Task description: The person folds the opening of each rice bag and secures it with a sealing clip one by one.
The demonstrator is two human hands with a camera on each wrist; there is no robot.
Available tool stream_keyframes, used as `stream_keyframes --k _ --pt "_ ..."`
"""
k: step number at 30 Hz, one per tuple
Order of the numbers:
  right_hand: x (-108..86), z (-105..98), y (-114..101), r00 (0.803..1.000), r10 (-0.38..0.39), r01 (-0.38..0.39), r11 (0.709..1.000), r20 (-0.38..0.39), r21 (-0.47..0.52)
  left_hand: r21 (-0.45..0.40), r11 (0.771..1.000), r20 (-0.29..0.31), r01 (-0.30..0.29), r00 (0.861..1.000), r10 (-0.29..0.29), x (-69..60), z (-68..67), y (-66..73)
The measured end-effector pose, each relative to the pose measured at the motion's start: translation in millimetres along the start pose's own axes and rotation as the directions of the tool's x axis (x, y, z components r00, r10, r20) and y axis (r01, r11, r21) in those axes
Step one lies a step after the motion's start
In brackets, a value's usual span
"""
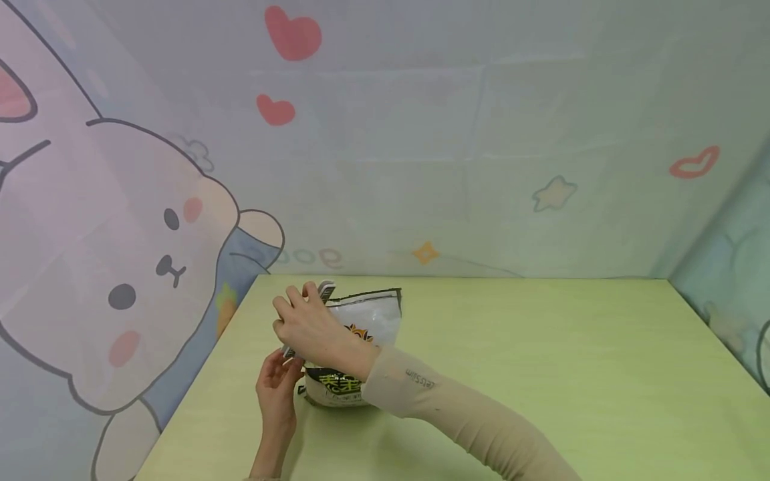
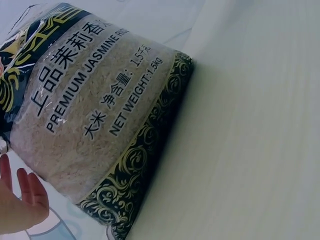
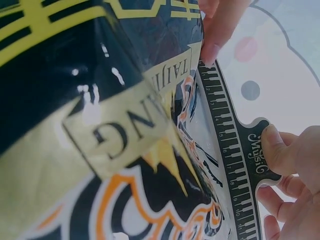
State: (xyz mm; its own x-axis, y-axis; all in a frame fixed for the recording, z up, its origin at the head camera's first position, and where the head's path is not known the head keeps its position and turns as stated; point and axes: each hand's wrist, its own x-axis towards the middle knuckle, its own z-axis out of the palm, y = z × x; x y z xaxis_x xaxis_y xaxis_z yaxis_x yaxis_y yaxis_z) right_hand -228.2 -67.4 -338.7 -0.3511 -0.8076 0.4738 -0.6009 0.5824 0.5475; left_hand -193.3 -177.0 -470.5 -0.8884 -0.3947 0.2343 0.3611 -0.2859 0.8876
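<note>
A clear-and-black bag of jasmine rice [image 2: 90,110] stands on the table, its upper part pale in the head view [image 1: 379,314]. Along the bag's left edge lies a long black clip with a piano-key and ruler print [image 3: 230,150]; both its ends [image 1: 327,288] show past my right hand. My right hand [image 1: 309,327] pinches the clip's "Music" tab between thumb and fingers [image 3: 277,150]. Lower down, my left hand [image 1: 277,387] pinches the bag's edge at the clip's end, a fingertip [image 3: 211,52] touching there. Only its loosely bent outer fingers [image 2: 32,190] appear in the left wrist view.
The bag stands on a pale green table [image 1: 541,361], toward its left side. Behind it hangs a cloth backdrop [image 1: 481,133] printed with a rabbit, hearts and stars. My right forearm in a beige sleeve [image 1: 469,421] crosses in front of the bag's right side.
</note>
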Motion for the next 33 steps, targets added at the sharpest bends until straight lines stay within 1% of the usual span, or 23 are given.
stream_keyframes --k 3,6,10,14,17,26,33 --pt "0.8 -0.1 0.5 1.000 -0.001 0.001 1.000 0.006 0.004 0.038 0.998 -0.013 0.044 0.999 -0.043 2.2 -1.0 0.5" --pt "0.1 -1.4 1.9 1.000 -0.001 0.000 1.000 0.020 0.010 0.089 0.994 -0.032 0.066 0.997 -0.064 4.0 -1.4 -0.9" --pt "0.3 -2.5 3.0 1.000 -0.006 0.005 1.000 0.031 0.022 0.135 0.989 -0.062 0.061 0.997 -0.053 6.2 -1.4 -3.1" --pt "0.9 -1.5 2.4 0.999 -0.014 0.013 0.999 0.037 0.034 0.153 0.986 -0.108 0.059 0.993 -0.042 7.1 -1.2 -3.7" --pt "0.7 -1.3 2.2 0.999 -0.014 0.013 0.999 0.035 0.036 0.147 0.987 -0.123 0.061 0.991 -0.042 8.0 -0.1 -3.0" --pt "1.7 -0.3 1.3 0.999 -0.025 0.024 0.999 0.030 0.033 0.087 0.995 -0.116 0.049 0.993 -0.039 8.3 1.7 -2.5" --pt "1.3 1.5 0.9 1.000 -0.017 0.016 0.999 0.026 0.037 0.055 0.998 -0.056 0.033 0.998 -0.030 8.1 1.3 -3.2"
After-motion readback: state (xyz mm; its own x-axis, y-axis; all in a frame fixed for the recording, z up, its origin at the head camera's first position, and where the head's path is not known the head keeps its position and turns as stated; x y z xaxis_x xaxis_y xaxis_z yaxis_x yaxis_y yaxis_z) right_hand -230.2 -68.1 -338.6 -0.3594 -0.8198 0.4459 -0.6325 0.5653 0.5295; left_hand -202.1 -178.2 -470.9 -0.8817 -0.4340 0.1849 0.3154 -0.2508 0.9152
